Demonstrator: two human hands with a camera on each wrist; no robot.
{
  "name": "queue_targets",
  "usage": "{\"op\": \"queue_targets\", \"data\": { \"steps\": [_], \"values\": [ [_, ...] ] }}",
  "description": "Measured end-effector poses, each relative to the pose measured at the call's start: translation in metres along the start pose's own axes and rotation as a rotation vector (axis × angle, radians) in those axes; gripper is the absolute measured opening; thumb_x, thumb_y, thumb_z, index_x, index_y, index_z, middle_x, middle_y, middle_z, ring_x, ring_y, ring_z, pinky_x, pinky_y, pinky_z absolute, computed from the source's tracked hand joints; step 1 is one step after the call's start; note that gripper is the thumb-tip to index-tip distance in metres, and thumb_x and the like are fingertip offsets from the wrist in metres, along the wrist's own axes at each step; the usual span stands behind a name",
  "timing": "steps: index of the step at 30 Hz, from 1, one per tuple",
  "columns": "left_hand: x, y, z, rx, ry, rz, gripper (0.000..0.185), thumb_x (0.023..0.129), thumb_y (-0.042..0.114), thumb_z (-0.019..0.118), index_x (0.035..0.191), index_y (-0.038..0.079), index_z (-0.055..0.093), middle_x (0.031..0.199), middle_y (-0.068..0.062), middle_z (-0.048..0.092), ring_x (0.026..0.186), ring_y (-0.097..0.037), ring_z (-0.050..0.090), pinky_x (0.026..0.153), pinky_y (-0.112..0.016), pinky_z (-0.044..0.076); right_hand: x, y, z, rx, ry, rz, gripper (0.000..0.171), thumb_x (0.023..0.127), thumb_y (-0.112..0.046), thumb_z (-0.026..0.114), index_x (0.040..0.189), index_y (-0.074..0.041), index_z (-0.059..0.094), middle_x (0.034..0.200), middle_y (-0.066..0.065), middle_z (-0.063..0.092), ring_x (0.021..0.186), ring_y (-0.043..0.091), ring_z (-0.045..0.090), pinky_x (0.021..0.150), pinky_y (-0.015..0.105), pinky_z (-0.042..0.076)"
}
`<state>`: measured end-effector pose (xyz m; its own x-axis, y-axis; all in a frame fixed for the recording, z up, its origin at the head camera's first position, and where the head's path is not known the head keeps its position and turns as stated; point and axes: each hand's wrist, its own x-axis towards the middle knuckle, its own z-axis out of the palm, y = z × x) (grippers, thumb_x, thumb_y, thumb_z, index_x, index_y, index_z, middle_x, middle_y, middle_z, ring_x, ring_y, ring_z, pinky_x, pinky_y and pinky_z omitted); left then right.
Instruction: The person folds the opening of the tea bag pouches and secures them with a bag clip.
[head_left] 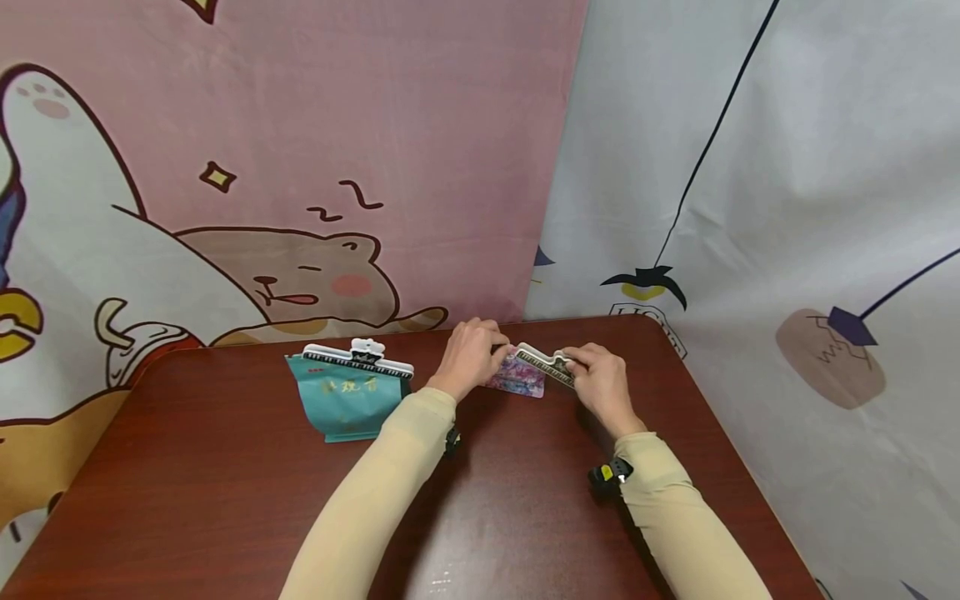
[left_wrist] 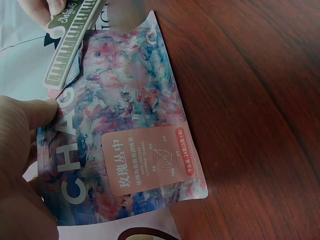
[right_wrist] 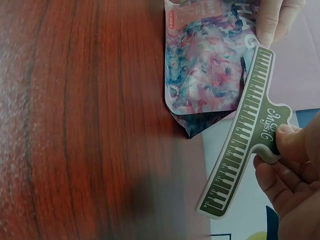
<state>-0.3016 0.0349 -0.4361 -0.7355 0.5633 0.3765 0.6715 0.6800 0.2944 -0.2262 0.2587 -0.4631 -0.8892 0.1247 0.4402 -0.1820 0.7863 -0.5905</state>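
My left hand (head_left: 468, 356) pinches the top edge of a pink-and-blue marbled tea pouch (left_wrist: 125, 85), which has a pale pink label. The pouch stands on the table in the head view. My right hand (head_left: 603, 385) grips the handle of a green bag clip (right_wrist: 240, 132) printed with piano keys and the word "Music". One end of the clip meets the pouch's top edge beside my left fingertips (right_wrist: 266, 37). Its other end slants away from the pouch, over a dark opening along that edge. Whether the clip's jaws are parted is hard to see.
On the left of the brown table (head_left: 225, 500) stands a teal pouch (head_left: 348, 400). A white-and-black piano-key clip (head_left: 360, 358) lies across its top. Cartoon-printed cloth (head_left: 450, 167) hangs right behind the table's back edge, and pale cloth (head_left: 825, 208) hangs along the right.
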Motion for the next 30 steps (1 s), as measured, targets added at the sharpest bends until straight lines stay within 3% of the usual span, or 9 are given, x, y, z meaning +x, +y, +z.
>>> {"op": "queue_targets", "data": {
  "steps": [18,30],
  "values": [
    [-0.0032,0.0011,-0.0008,0.003,-0.002,-0.002,0.014,0.098,0.022,0.072,0.102,0.015,0.084,0.090,0.002,0.069,0.082,-0.021,0.058,0.074,-0.035,0.043,-0.0011,-0.0027,0.0042,0.016,0.016,0.027,0.020,0.089,0.006,0.074,0.106,-0.001,0.080,0.096,0.014,0.074,0.089,0.035,0.069,0.081,0.051,0.053],
    [-0.0027,0.0011,0.0001,0.009,-0.014,-0.005,0.017,0.100,0.020,0.070,0.108,0.013,0.083,0.095,0.000,0.070,0.087,-0.023,0.060,0.078,-0.036,0.044,-0.0006,-0.0082,0.0061,0.018,0.016,0.029,0.020,0.091,0.003,0.074,0.109,-0.001,0.080,0.100,0.016,0.074,0.090,0.036,0.069,0.081,0.052,0.054]
  ]
}}
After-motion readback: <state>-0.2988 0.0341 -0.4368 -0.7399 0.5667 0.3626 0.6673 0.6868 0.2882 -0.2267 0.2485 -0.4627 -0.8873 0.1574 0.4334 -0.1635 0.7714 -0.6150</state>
